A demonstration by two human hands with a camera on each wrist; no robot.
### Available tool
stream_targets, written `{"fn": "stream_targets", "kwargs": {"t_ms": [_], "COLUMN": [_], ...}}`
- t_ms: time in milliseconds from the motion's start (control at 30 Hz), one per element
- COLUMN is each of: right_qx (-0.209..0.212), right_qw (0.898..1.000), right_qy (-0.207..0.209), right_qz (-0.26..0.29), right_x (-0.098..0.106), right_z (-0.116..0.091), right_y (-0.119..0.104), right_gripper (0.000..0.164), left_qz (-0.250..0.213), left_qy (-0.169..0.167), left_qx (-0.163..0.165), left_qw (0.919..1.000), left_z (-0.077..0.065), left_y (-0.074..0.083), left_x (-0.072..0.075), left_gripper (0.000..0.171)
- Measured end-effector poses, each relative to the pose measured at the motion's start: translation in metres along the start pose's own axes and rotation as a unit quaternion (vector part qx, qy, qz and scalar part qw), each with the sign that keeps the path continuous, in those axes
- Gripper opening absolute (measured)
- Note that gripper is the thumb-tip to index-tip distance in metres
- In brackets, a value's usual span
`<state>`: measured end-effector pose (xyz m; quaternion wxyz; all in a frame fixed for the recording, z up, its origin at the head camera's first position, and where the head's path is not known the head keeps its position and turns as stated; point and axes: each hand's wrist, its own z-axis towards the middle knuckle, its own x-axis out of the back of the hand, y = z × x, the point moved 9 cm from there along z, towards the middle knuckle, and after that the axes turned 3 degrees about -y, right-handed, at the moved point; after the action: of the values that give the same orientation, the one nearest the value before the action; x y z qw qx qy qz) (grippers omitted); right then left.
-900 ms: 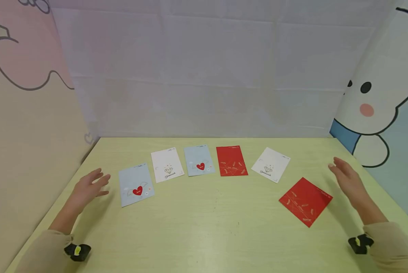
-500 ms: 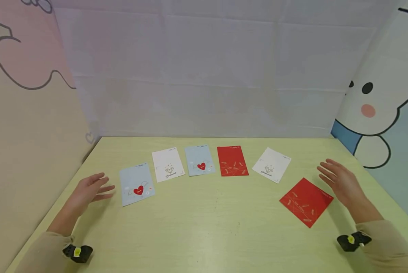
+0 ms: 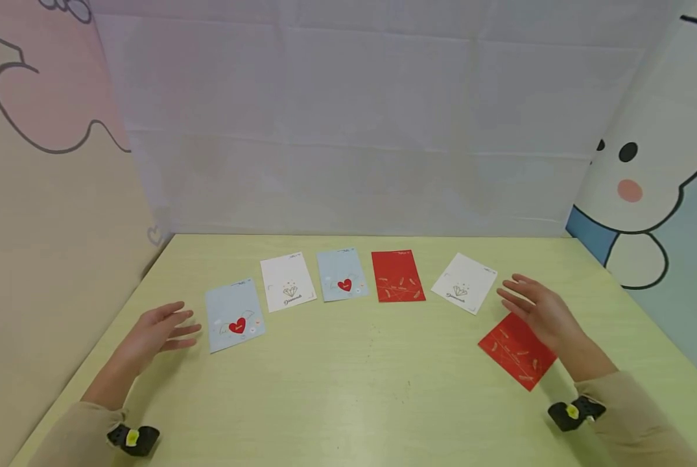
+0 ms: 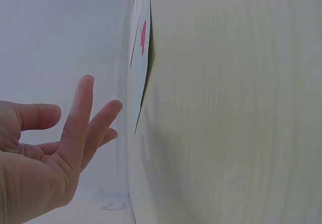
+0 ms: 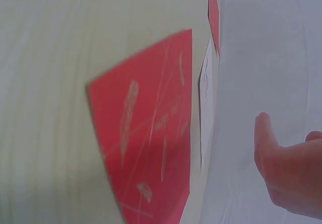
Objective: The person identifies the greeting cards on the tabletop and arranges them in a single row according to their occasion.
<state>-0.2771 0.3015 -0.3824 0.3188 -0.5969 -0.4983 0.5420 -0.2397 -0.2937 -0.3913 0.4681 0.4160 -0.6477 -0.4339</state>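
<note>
Rightmost red card (image 3: 515,353) lay flat on the surface (image 3: 348,395), partly beneath the empty, released right hand (image 3: 541,314). Left hand (image 3: 160,332), also released, hovered near the leftmost blue heart card (image 3: 234,314). All six cards (image 3: 342,274) lay separate; handling apparently remained outstanding.

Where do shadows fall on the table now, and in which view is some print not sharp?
Head view: soft shadows beside left hand and right sleeve, cards' smallest lettering unreadable; left wrist view: one faint shadow across the table; right wrist view: thin shadow edging the nearer red card, its print blurred.
</note>
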Motion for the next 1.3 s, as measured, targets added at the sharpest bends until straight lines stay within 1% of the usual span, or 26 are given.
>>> {"fn": "stream_targets", "kwargs": {"t_ms": [100,233,367,700,967,1200,1300], "right_qx": [-0.012,-0.019,-0.021,-0.026,-0.047,-0.063,-0.063], "right_qw": [1.0,0.999,0.998,0.995,0.993,0.988,0.987], "right_qy": [-0.008,-0.021,-0.043,-0.066,-0.08,-0.1,-0.105], "right_qz": [-0.005,-0.031,-0.045,-0.068,-0.071,-0.095,-0.101], "right_x": [-0.021,-0.04,-0.059,-0.099,-0.133,-0.161,-0.172], "right_z": [-0.001,0.003,0.009,0.028,0.038,0.041,0.044], "right_y": [0.004,0.014,0.021,0.04,0.056,0.069,0.074], "right_gripper": [0.069,0.064,0.058,0.051,0.05,0.048,0.046], "left_qz": [0.003,0.004,0.004,0.001,-0.004,-0.005,-0.005], "left_qy": [0.001,0.002,0.001,0.002,-0.003,-0.006,-0.006], "left_qx": [0.008,0.018,0.022,0.042,0.044,0.046,0.046], "left_qw": [1.0,0.9998,0.9997,0.9991,0.999,0.9989,0.9989], "left_z": [-0.001,-0.001,-0.001,-0.001,0.0,0.0,-0.001], "left_y": [-0.002,-0.005,-0.006,-0.011,-0.013,-0.015,-0.015], "left_x": [-0.002,-0.005,-0.006,-0.009,-0.012,-0.013,-0.014], "left_gripper": [0.06,0.06,0.06,0.064,0.065,0.064,0.065]}}
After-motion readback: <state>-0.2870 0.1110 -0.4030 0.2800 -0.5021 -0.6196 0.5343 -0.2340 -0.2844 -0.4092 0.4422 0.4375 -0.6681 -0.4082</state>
